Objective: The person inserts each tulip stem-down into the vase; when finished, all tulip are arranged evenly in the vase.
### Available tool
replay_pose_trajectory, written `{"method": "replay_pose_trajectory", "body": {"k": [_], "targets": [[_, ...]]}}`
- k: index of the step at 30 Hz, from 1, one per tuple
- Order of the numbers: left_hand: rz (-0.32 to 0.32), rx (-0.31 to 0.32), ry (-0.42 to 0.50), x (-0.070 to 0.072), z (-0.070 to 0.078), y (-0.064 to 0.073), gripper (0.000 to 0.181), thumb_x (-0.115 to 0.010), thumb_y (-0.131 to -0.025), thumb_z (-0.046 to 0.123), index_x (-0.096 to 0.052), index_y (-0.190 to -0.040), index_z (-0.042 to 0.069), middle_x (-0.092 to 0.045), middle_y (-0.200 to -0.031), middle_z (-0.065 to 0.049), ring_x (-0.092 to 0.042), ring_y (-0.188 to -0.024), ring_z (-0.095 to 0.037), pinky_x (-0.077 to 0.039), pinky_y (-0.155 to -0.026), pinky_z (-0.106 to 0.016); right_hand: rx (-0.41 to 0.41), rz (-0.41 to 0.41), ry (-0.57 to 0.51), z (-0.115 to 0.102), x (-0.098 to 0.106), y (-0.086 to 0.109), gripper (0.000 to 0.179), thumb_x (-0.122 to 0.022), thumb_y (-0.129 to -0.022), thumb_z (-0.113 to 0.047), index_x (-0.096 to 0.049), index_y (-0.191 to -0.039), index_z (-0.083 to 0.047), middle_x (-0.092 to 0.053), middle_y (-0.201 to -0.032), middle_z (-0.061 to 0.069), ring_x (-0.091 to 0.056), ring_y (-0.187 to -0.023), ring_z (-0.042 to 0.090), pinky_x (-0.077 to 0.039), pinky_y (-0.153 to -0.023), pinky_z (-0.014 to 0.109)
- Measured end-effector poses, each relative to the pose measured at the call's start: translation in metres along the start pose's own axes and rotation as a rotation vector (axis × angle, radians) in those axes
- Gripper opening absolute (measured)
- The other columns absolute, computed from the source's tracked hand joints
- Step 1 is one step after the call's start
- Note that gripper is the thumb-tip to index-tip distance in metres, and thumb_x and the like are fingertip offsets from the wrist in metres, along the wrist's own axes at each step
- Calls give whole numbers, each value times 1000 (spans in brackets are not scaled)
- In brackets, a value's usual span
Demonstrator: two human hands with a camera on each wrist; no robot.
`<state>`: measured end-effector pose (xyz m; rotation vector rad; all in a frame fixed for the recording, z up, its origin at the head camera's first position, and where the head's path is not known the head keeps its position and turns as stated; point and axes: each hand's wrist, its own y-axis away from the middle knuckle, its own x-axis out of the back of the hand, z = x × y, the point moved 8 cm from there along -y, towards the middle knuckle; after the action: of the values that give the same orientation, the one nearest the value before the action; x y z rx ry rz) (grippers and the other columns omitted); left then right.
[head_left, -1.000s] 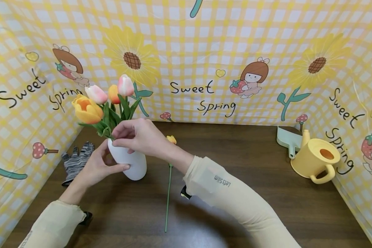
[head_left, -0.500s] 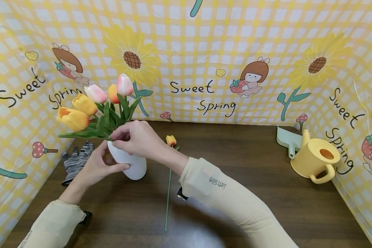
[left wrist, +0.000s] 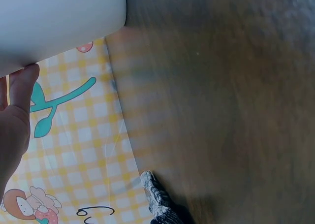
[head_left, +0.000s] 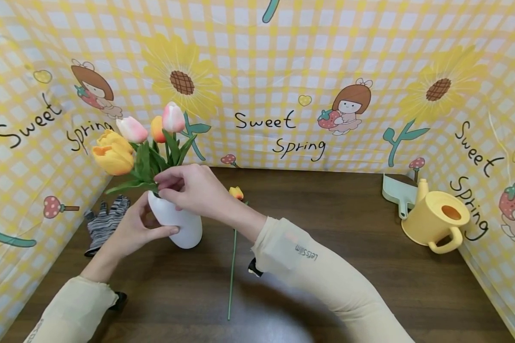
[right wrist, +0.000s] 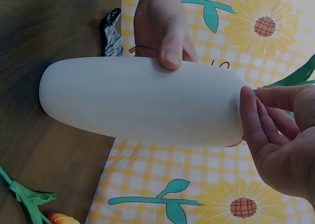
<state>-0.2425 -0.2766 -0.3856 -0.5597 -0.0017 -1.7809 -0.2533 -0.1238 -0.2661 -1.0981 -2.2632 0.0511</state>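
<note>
A white vase [head_left: 184, 231] stands on the brown table, holding pink-and-white tulips [head_left: 173, 117], an orange tulip [head_left: 156, 128] and yellow tulips [head_left: 113, 159] that overlap at the left. My left hand [head_left: 133, 228] grips the vase's side, with its thumb [right wrist: 171, 54] across the wall in the right wrist view. At the vase's mouth, my right hand [head_left: 195, 188] pinches a tulip stem, most of which its fingers hide. Green leaves [head_left: 143, 162] spread above the rim. A loose yellow-orange tulip [head_left: 236, 193] lies on the table right of the vase.
A striped knit glove [head_left: 107, 224] lies left of the vase, near the cloth wall. At the right stand a yellow watering can [head_left: 435, 221] and a pale green dustpan [head_left: 400, 194]. Yellow checked cloth [head_left: 257, 71] encloses the back and sides.
The front yellow tulip swung left and down, then back up to the right against the other yellow bloom. My right hand shifted slightly with it; my left hand stayed on the vase.
</note>
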Motion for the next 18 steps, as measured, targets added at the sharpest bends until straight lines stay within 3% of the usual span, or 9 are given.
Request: {"method": "replay_pose_trajectory", "body": {"k": [7, 12, 18], "targets": [[25, 72, -28, 2, -2, 1, 87, -84, -80, -2, -38, -151, 20, -54, -132, -7, -65, -110, -15, -59, -81, -30, 33, 45, -181, -1, 19, 13, 27, -69, -96, -5, -68, -122, 0, -73, -101, 4, -70, -83, 9, -60, -69, 27], [37, 82, -65, 3, -3, 1, 86, -85, -80, 0, -39, -150, 20, -55, -131, -6, -66, -108, -14, -58, -81, -29, -17, 57, -348, 6, 36, 25, 29, -70, -95, -2, -67, -123, 5, -73, -107, 17, -72, -89, 24, -61, -73, 37], [48, 89, -70, 4, -4, 0, 85, -86, -79, 0, -40, -148, 21, -56, -131, -5, -66, -108, -14, -59, -80, -30, -107, 99, -452, 26, 54, 44, 30, -72, -94, -6, -68, -123, 2, -73, -105, 13, -72, -90, 24, -61, -75, 39]]}}
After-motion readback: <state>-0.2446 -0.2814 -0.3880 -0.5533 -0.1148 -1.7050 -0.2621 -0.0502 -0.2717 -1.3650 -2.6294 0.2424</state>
